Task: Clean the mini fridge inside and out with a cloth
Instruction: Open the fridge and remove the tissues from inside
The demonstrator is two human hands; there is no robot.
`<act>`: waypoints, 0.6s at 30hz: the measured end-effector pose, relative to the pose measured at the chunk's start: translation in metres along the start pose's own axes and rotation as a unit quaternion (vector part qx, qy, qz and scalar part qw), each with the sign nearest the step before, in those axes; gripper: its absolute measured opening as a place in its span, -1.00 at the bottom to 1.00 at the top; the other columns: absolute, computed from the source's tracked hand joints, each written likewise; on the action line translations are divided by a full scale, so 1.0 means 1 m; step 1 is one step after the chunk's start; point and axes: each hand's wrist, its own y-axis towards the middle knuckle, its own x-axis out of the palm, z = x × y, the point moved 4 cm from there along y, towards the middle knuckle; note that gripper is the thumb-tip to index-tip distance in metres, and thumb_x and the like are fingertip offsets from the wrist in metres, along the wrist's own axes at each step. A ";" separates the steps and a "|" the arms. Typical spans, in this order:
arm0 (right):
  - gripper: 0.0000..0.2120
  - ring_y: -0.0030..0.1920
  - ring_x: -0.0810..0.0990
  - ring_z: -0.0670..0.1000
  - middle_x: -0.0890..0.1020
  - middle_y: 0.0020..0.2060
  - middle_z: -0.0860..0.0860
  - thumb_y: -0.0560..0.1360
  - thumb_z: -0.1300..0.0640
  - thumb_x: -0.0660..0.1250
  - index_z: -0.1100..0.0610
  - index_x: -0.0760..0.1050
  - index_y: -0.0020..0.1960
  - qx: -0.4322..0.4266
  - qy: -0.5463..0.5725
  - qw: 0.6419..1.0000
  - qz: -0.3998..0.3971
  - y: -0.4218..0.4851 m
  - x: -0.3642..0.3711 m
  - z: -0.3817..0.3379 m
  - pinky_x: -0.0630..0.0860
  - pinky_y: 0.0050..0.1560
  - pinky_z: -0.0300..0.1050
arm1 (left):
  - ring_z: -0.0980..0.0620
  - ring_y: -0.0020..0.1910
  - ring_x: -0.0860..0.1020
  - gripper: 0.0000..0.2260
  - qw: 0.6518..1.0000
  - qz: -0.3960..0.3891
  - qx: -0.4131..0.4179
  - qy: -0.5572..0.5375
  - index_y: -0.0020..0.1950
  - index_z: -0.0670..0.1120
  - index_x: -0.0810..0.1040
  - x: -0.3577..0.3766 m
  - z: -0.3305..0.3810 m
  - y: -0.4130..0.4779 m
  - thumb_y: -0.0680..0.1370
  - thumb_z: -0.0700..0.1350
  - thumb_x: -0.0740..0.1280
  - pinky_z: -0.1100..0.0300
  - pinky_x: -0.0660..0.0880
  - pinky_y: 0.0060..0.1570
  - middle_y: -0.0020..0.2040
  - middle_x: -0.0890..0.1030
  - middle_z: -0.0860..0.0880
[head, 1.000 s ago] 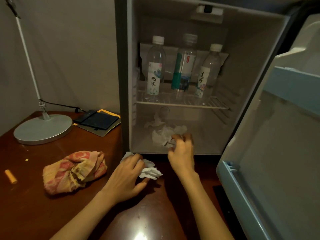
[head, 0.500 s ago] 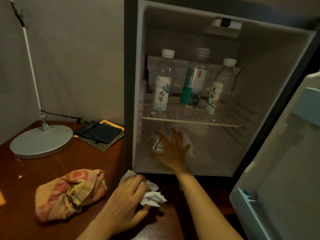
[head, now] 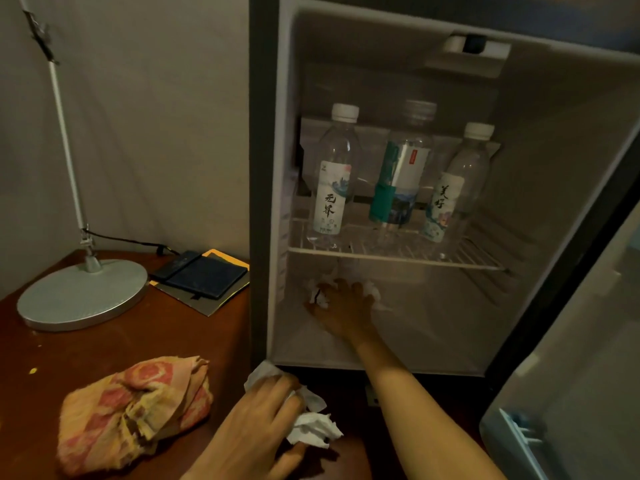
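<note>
1. Fridge (head: 266, 209): stands at 12 o'clock on the worktop (head: 145, 344), door (head: 568, 375) swung open toward 3 o'clock. Risk: my right forearm crosses the lower sill; a careless pull could knock the door or drag crumbs out onto the worktop.
2. Right hand (head: 346, 306): inside the lower compartment, fingers spread flat over crumpled paper (head: 320, 296) on the fridge floor. Grip wide, pressing rather than closed on anything. Risk: from a flat palm the scraps may scatter toward the back wall instead of gathering.
3. Wire shelf (head: 398, 252): just above that hand. Risk: lifting the wrist too high would bump it from below.
4. Three bottles (head: 334, 174): upright on the shelf, light-looking and tall. Risk: a jolt to the shelf would likely topple them, one into the next.
5. Left hand (head: 256, 427): at 6 o'clock on the worktop, just outside the fridge's lower left corner. Grip narrow, holding down a wad of tissue (head: 311, 427). Risk: loose ends stick out at 3 o'clock and could slip free if I sweep.
6. Cloth (head: 135, 410): bunched at 8 o'clock on the worktop, apart from both hands, untouched. Judgement: wiping proper has not started; debris left inside would smear once the cloth goes in.
7. Lamp (head: 83, 292), with its cable, and wallet (head: 204, 277): at 10 o'clock. Risk: snagging during the outside wipe.
</note>
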 end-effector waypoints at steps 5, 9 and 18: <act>-0.59 0.27 0.32 0.18 0.40 0.30 0.06 0.52 -0.16 0.21 -0.02 0.43 0.31 -0.036 0.007 0.998 0.060 -0.019 -0.003 0.004 0.30 0.15 0.02 | 0.18 -0.01 0.50 -0.63 0.999 -0.033 -0.022 0.008 -0.01 0.12 0.55 -0.013 0.000 -0.005 0.31 0.29 0.28 0.36 0.45 -0.09 0.05 0.56 0.09; -0.66 0.24 0.36 0.19 0.41 0.26 0.12 0.56 -0.05 0.20 0.05 0.43 0.28 -0.025 0.040 0.998 0.036 -0.040 -0.012 0.001 0.36 0.10 -0.01 | 0.20 0.06 0.45 -0.62 0.998 -0.039 -0.044 -0.006 0.04 0.11 0.52 -0.028 0.007 -0.015 0.34 0.29 0.31 0.41 0.37 0.01 0.13 0.50 0.10; -0.71 0.18 0.40 0.18 0.43 0.16 0.11 0.53 0.10 0.22 0.10 0.46 0.23 0.007 0.089 0.995 0.046 -0.097 -0.028 -0.015 0.43 0.05 -0.06 | 0.15 0.09 0.47 -0.66 0.998 0.007 -0.062 -0.018 0.05 0.07 0.47 -0.066 0.023 -0.046 0.38 0.22 0.35 0.32 0.45 0.03 0.14 0.49 0.06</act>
